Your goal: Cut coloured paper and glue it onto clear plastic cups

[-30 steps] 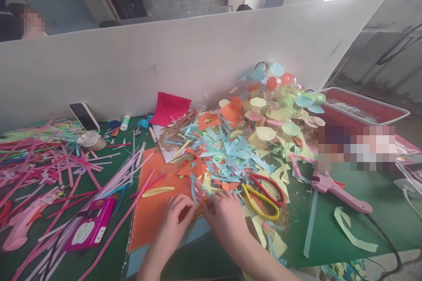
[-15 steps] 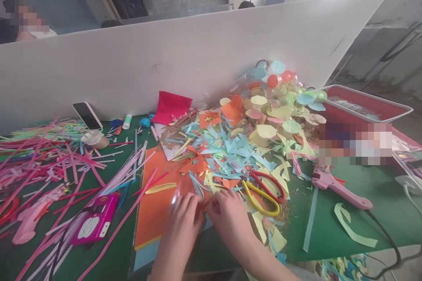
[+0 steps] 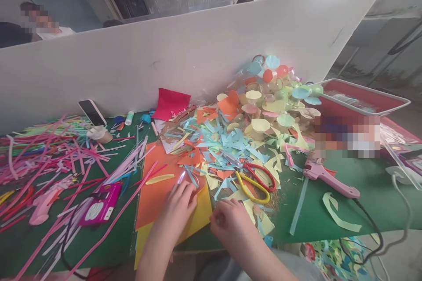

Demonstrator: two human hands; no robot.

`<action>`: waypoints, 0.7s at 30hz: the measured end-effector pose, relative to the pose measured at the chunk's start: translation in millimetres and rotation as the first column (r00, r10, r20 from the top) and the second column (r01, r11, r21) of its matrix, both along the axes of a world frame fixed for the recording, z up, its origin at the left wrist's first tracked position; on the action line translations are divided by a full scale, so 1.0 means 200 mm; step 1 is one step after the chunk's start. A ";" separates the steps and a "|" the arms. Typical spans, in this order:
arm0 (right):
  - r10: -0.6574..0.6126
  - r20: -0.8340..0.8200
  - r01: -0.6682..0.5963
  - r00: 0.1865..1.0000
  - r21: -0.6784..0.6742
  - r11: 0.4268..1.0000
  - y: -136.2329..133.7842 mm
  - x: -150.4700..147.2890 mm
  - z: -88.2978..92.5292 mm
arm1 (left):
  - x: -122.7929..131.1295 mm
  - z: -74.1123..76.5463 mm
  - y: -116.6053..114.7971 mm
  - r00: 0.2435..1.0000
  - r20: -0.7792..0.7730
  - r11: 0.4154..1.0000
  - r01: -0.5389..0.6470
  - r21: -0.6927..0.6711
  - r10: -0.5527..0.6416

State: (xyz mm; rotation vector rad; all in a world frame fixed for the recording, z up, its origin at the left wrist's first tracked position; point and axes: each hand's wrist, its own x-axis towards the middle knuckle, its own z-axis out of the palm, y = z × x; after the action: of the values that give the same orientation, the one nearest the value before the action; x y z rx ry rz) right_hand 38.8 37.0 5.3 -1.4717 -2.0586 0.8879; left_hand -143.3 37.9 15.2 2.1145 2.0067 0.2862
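Orange sheet (image 3: 158, 193) lies flat at the near edge of the surface (image 3: 316, 228), about mid-width. A yellow sheet (image 3: 199, 217) sits under it and sticks out on the right and near sides.
Left hand (image 3: 180, 205) lies across both sheets, fingers straight and flat, pressing down and gripping nothing.
Right hand (image 3: 231, 224) is just right of the yellow sheet by the near edge, fingers curled in. Can't tell if it pinches anything. The hands are apart.

Progress, my read:
- Cutting is well along. A scrap heap (image 3: 224, 149) of blue, yellow and orange offcuts covers mid-surface.
- A pile of cups with paper discs (image 3: 273, 92) sits toward the far right corner against the white board (image 3: 198, 52).
- The orange sheet looks whole and uncut, with one yellow leaf cutout (image 3: 160, 178) lying on it. I'd call both sheets unworked stock.

Around:
- Scissors (image 3: 253, 180), yellow and red handles, lie on the scraps just beyond the right hand, not held.
- A pink glue gun (image 3: 326, 178) lies further right, its cord running off the near right corner. A green paper strip (image 3: 339, 215) is beside it.
- A red tray (image 3: 362, 101) sits at the right edge.
- On the left are a spread of straws (image 3: 49, 153), a magenta power strip (image 3: 100, 208) and a second glue gun (image 3: 44, 206).
- A phone (image 3: 91, 112) leans on the board.

In the way:
- Scraps overlap the orange sheet's far edge.
- A pink straw crosses its left edge.
- The scissor blades are half buried in offcuts.
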 end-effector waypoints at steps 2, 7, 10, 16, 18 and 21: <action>0.033 -0.022 -0.035 0.999 -0.059 0.998 -0.03 0.05 0.02 | 0.00 0.01 -0.01 0.999 0.046 1.000 -0.002 -0.015 0.002; 0.035 -0.138 -0.067 0.990 -0.232 0.970 -0.09 0.12 0.09 | 0.00 0.03 -0.04 0.994 0.110 1.000 -0.024 -0.009 0.025; 0.039 -0.197 -0.108 0.980 -0.355 0.929 -0.12 0.17 0.15 | 0.00 0.05 -0.08 0.997 0.072 0.999 0.015 -0.033 -0.013; 0.041 -0.320 -0.175 0.947 -0.403 0.898 -0.19 0.31 0.25 | 0.01 0.01 -0.18 0.998 -0.027 0.998 0.060 0.022 -0.059; 0.076 -0.328 -0.201 0.942 -0.369 0.907 -0.22 0.34 0.30 | 0.03 0.02 -0.21 0.998 -0.042 0.999 0.042 0.022 -0.041; 0.131 -0.359 -0.251 0.924 -0.313 0.916 -0.26 0.39 0.38 | 0.06 0.11 -0.29 0.997 0.071 1.000 -0.014 -0.028 0.016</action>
State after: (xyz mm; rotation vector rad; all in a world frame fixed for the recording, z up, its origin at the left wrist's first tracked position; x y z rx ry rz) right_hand 116.7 -14.4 81.9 -1.1859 -1.8765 1.5435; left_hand -130.6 -19.2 37.2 2.0444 1.9758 0.3301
